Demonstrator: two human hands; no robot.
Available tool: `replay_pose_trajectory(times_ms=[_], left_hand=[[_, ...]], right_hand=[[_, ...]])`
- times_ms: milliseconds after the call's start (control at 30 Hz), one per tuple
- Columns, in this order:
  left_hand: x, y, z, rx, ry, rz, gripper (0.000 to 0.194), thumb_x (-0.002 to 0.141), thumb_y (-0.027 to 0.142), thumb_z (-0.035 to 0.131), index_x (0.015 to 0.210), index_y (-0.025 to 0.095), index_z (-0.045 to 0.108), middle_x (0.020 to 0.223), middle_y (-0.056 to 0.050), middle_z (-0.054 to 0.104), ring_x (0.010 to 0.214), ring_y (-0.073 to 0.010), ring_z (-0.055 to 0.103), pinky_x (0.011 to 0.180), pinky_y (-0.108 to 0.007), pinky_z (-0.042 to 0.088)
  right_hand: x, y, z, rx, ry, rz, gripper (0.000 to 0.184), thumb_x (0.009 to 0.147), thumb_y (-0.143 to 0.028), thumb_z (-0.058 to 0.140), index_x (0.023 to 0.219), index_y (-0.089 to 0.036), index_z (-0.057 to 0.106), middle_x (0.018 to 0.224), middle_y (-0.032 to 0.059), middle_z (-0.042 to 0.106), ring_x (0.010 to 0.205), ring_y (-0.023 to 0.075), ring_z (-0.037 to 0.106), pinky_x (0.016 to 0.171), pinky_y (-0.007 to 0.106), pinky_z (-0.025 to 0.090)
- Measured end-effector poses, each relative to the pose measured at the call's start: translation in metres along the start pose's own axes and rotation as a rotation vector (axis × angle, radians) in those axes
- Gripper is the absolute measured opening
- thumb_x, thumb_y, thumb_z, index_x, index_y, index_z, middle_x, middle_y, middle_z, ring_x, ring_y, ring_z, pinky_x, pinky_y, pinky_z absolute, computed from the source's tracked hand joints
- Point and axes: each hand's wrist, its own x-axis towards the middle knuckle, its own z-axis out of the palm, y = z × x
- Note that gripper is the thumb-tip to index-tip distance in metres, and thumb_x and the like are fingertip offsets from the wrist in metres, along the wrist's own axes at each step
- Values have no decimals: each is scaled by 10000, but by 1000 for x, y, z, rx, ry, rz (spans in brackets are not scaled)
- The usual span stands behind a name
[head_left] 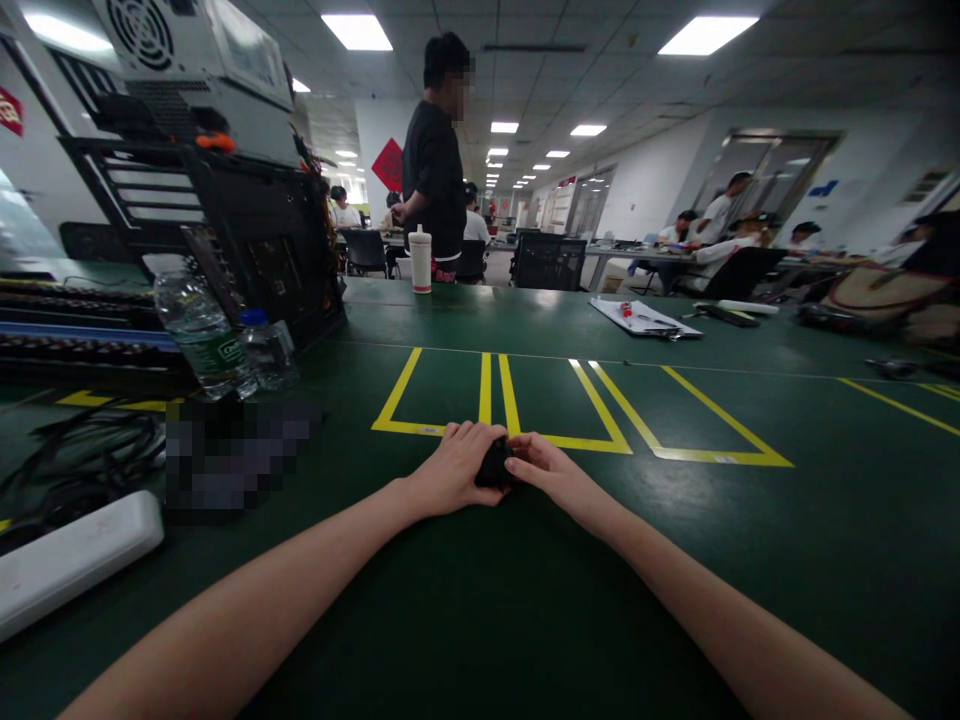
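Note:
A small black object (493, 466) is held between my two hands, low over the green table; its kind cannot be made out. My left hand (456, 462) is closed around it from the left, with fingers over the top and thumb at the near side. From the right, my right hand (541, 462) grips its edge with bent fingers and thumb. Much of the object is hidden by the fingers. Just beyond the hands, yellow tape outlines (592, 445) mark the table top (480, 620).
At left stand stacked computer cases (255, 240), a large water bottle (196, 325), a smaller blue-capped bottle (268, 352), black cables (82, 450) and a white power strip (79, 560). Farther back are a white tumbler (421, 262) and a clipboard (645, 318). A person (436, 160) stands beyond the table.

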Motion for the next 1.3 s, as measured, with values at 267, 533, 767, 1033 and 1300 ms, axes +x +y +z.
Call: replay_pose_trajectory(times_ms=[267, 533, 767, 1033, 1300], left_hand=[[0, 0, 0, 13, -8, -11, 562, 650, 287, 654, 1108, 204, 341, 1024, -50, 492, 869, -219, 459, 786, -348, 328], [1, 1, 0, 11, 3, -1, 551, 672, 336, 636, 1117, 203, 341, 1052, -59, 488, 886, -225, 457, 791, -357, 324], [0, 1, -1, -9, -6, -4, 541, 681, 331, 631, 1122, 205, 345, 1043, -55, 490, 889, -221, 458, 800, -358, 328], [0, 0, 0, -8, -9, -6, 548, 669, 310, 642, 1119, 209, 344, 1043, -52, 488, 890, -221, 459, 807, -361, 327], [0, 1, -2, -5, -11, -3, 543, 683, 338, 630, 1125, 206, 344, 1056, -56, 488, 894, -221, 462, 803, -362, 329]], right_hand=[[0, 2, -4, 57, -71, -40, 375, 654, -202, 677, 924, -221, 417, 964, 6, 512, 935, 165, 517, 859, 372, 405], [0, 0, 0, 55, -22, -44, 208, 762, -302, 562, 904, -214, 437, 888, 0, 523, 870, 159, 524, 781, 339, 416], [2, 4, -4, 45, -33, -23, 263, 738, -282, 588, 959, -212, 462, 981, 32, 515, 956, 189, 503, 854, 394, 396], [1, 4, -3, 117, -73, -86, 299, 690, -205, 644, 898, -226, 430, 944, 3, 516, 929, 164, 518, 845, 371, 407], [1, 2, -1, 53, -3, -36, 232, 746, -278, 583, 927, -219, 450, 929, 10, 520, 916, 178, 526, 824, 381, 411]])
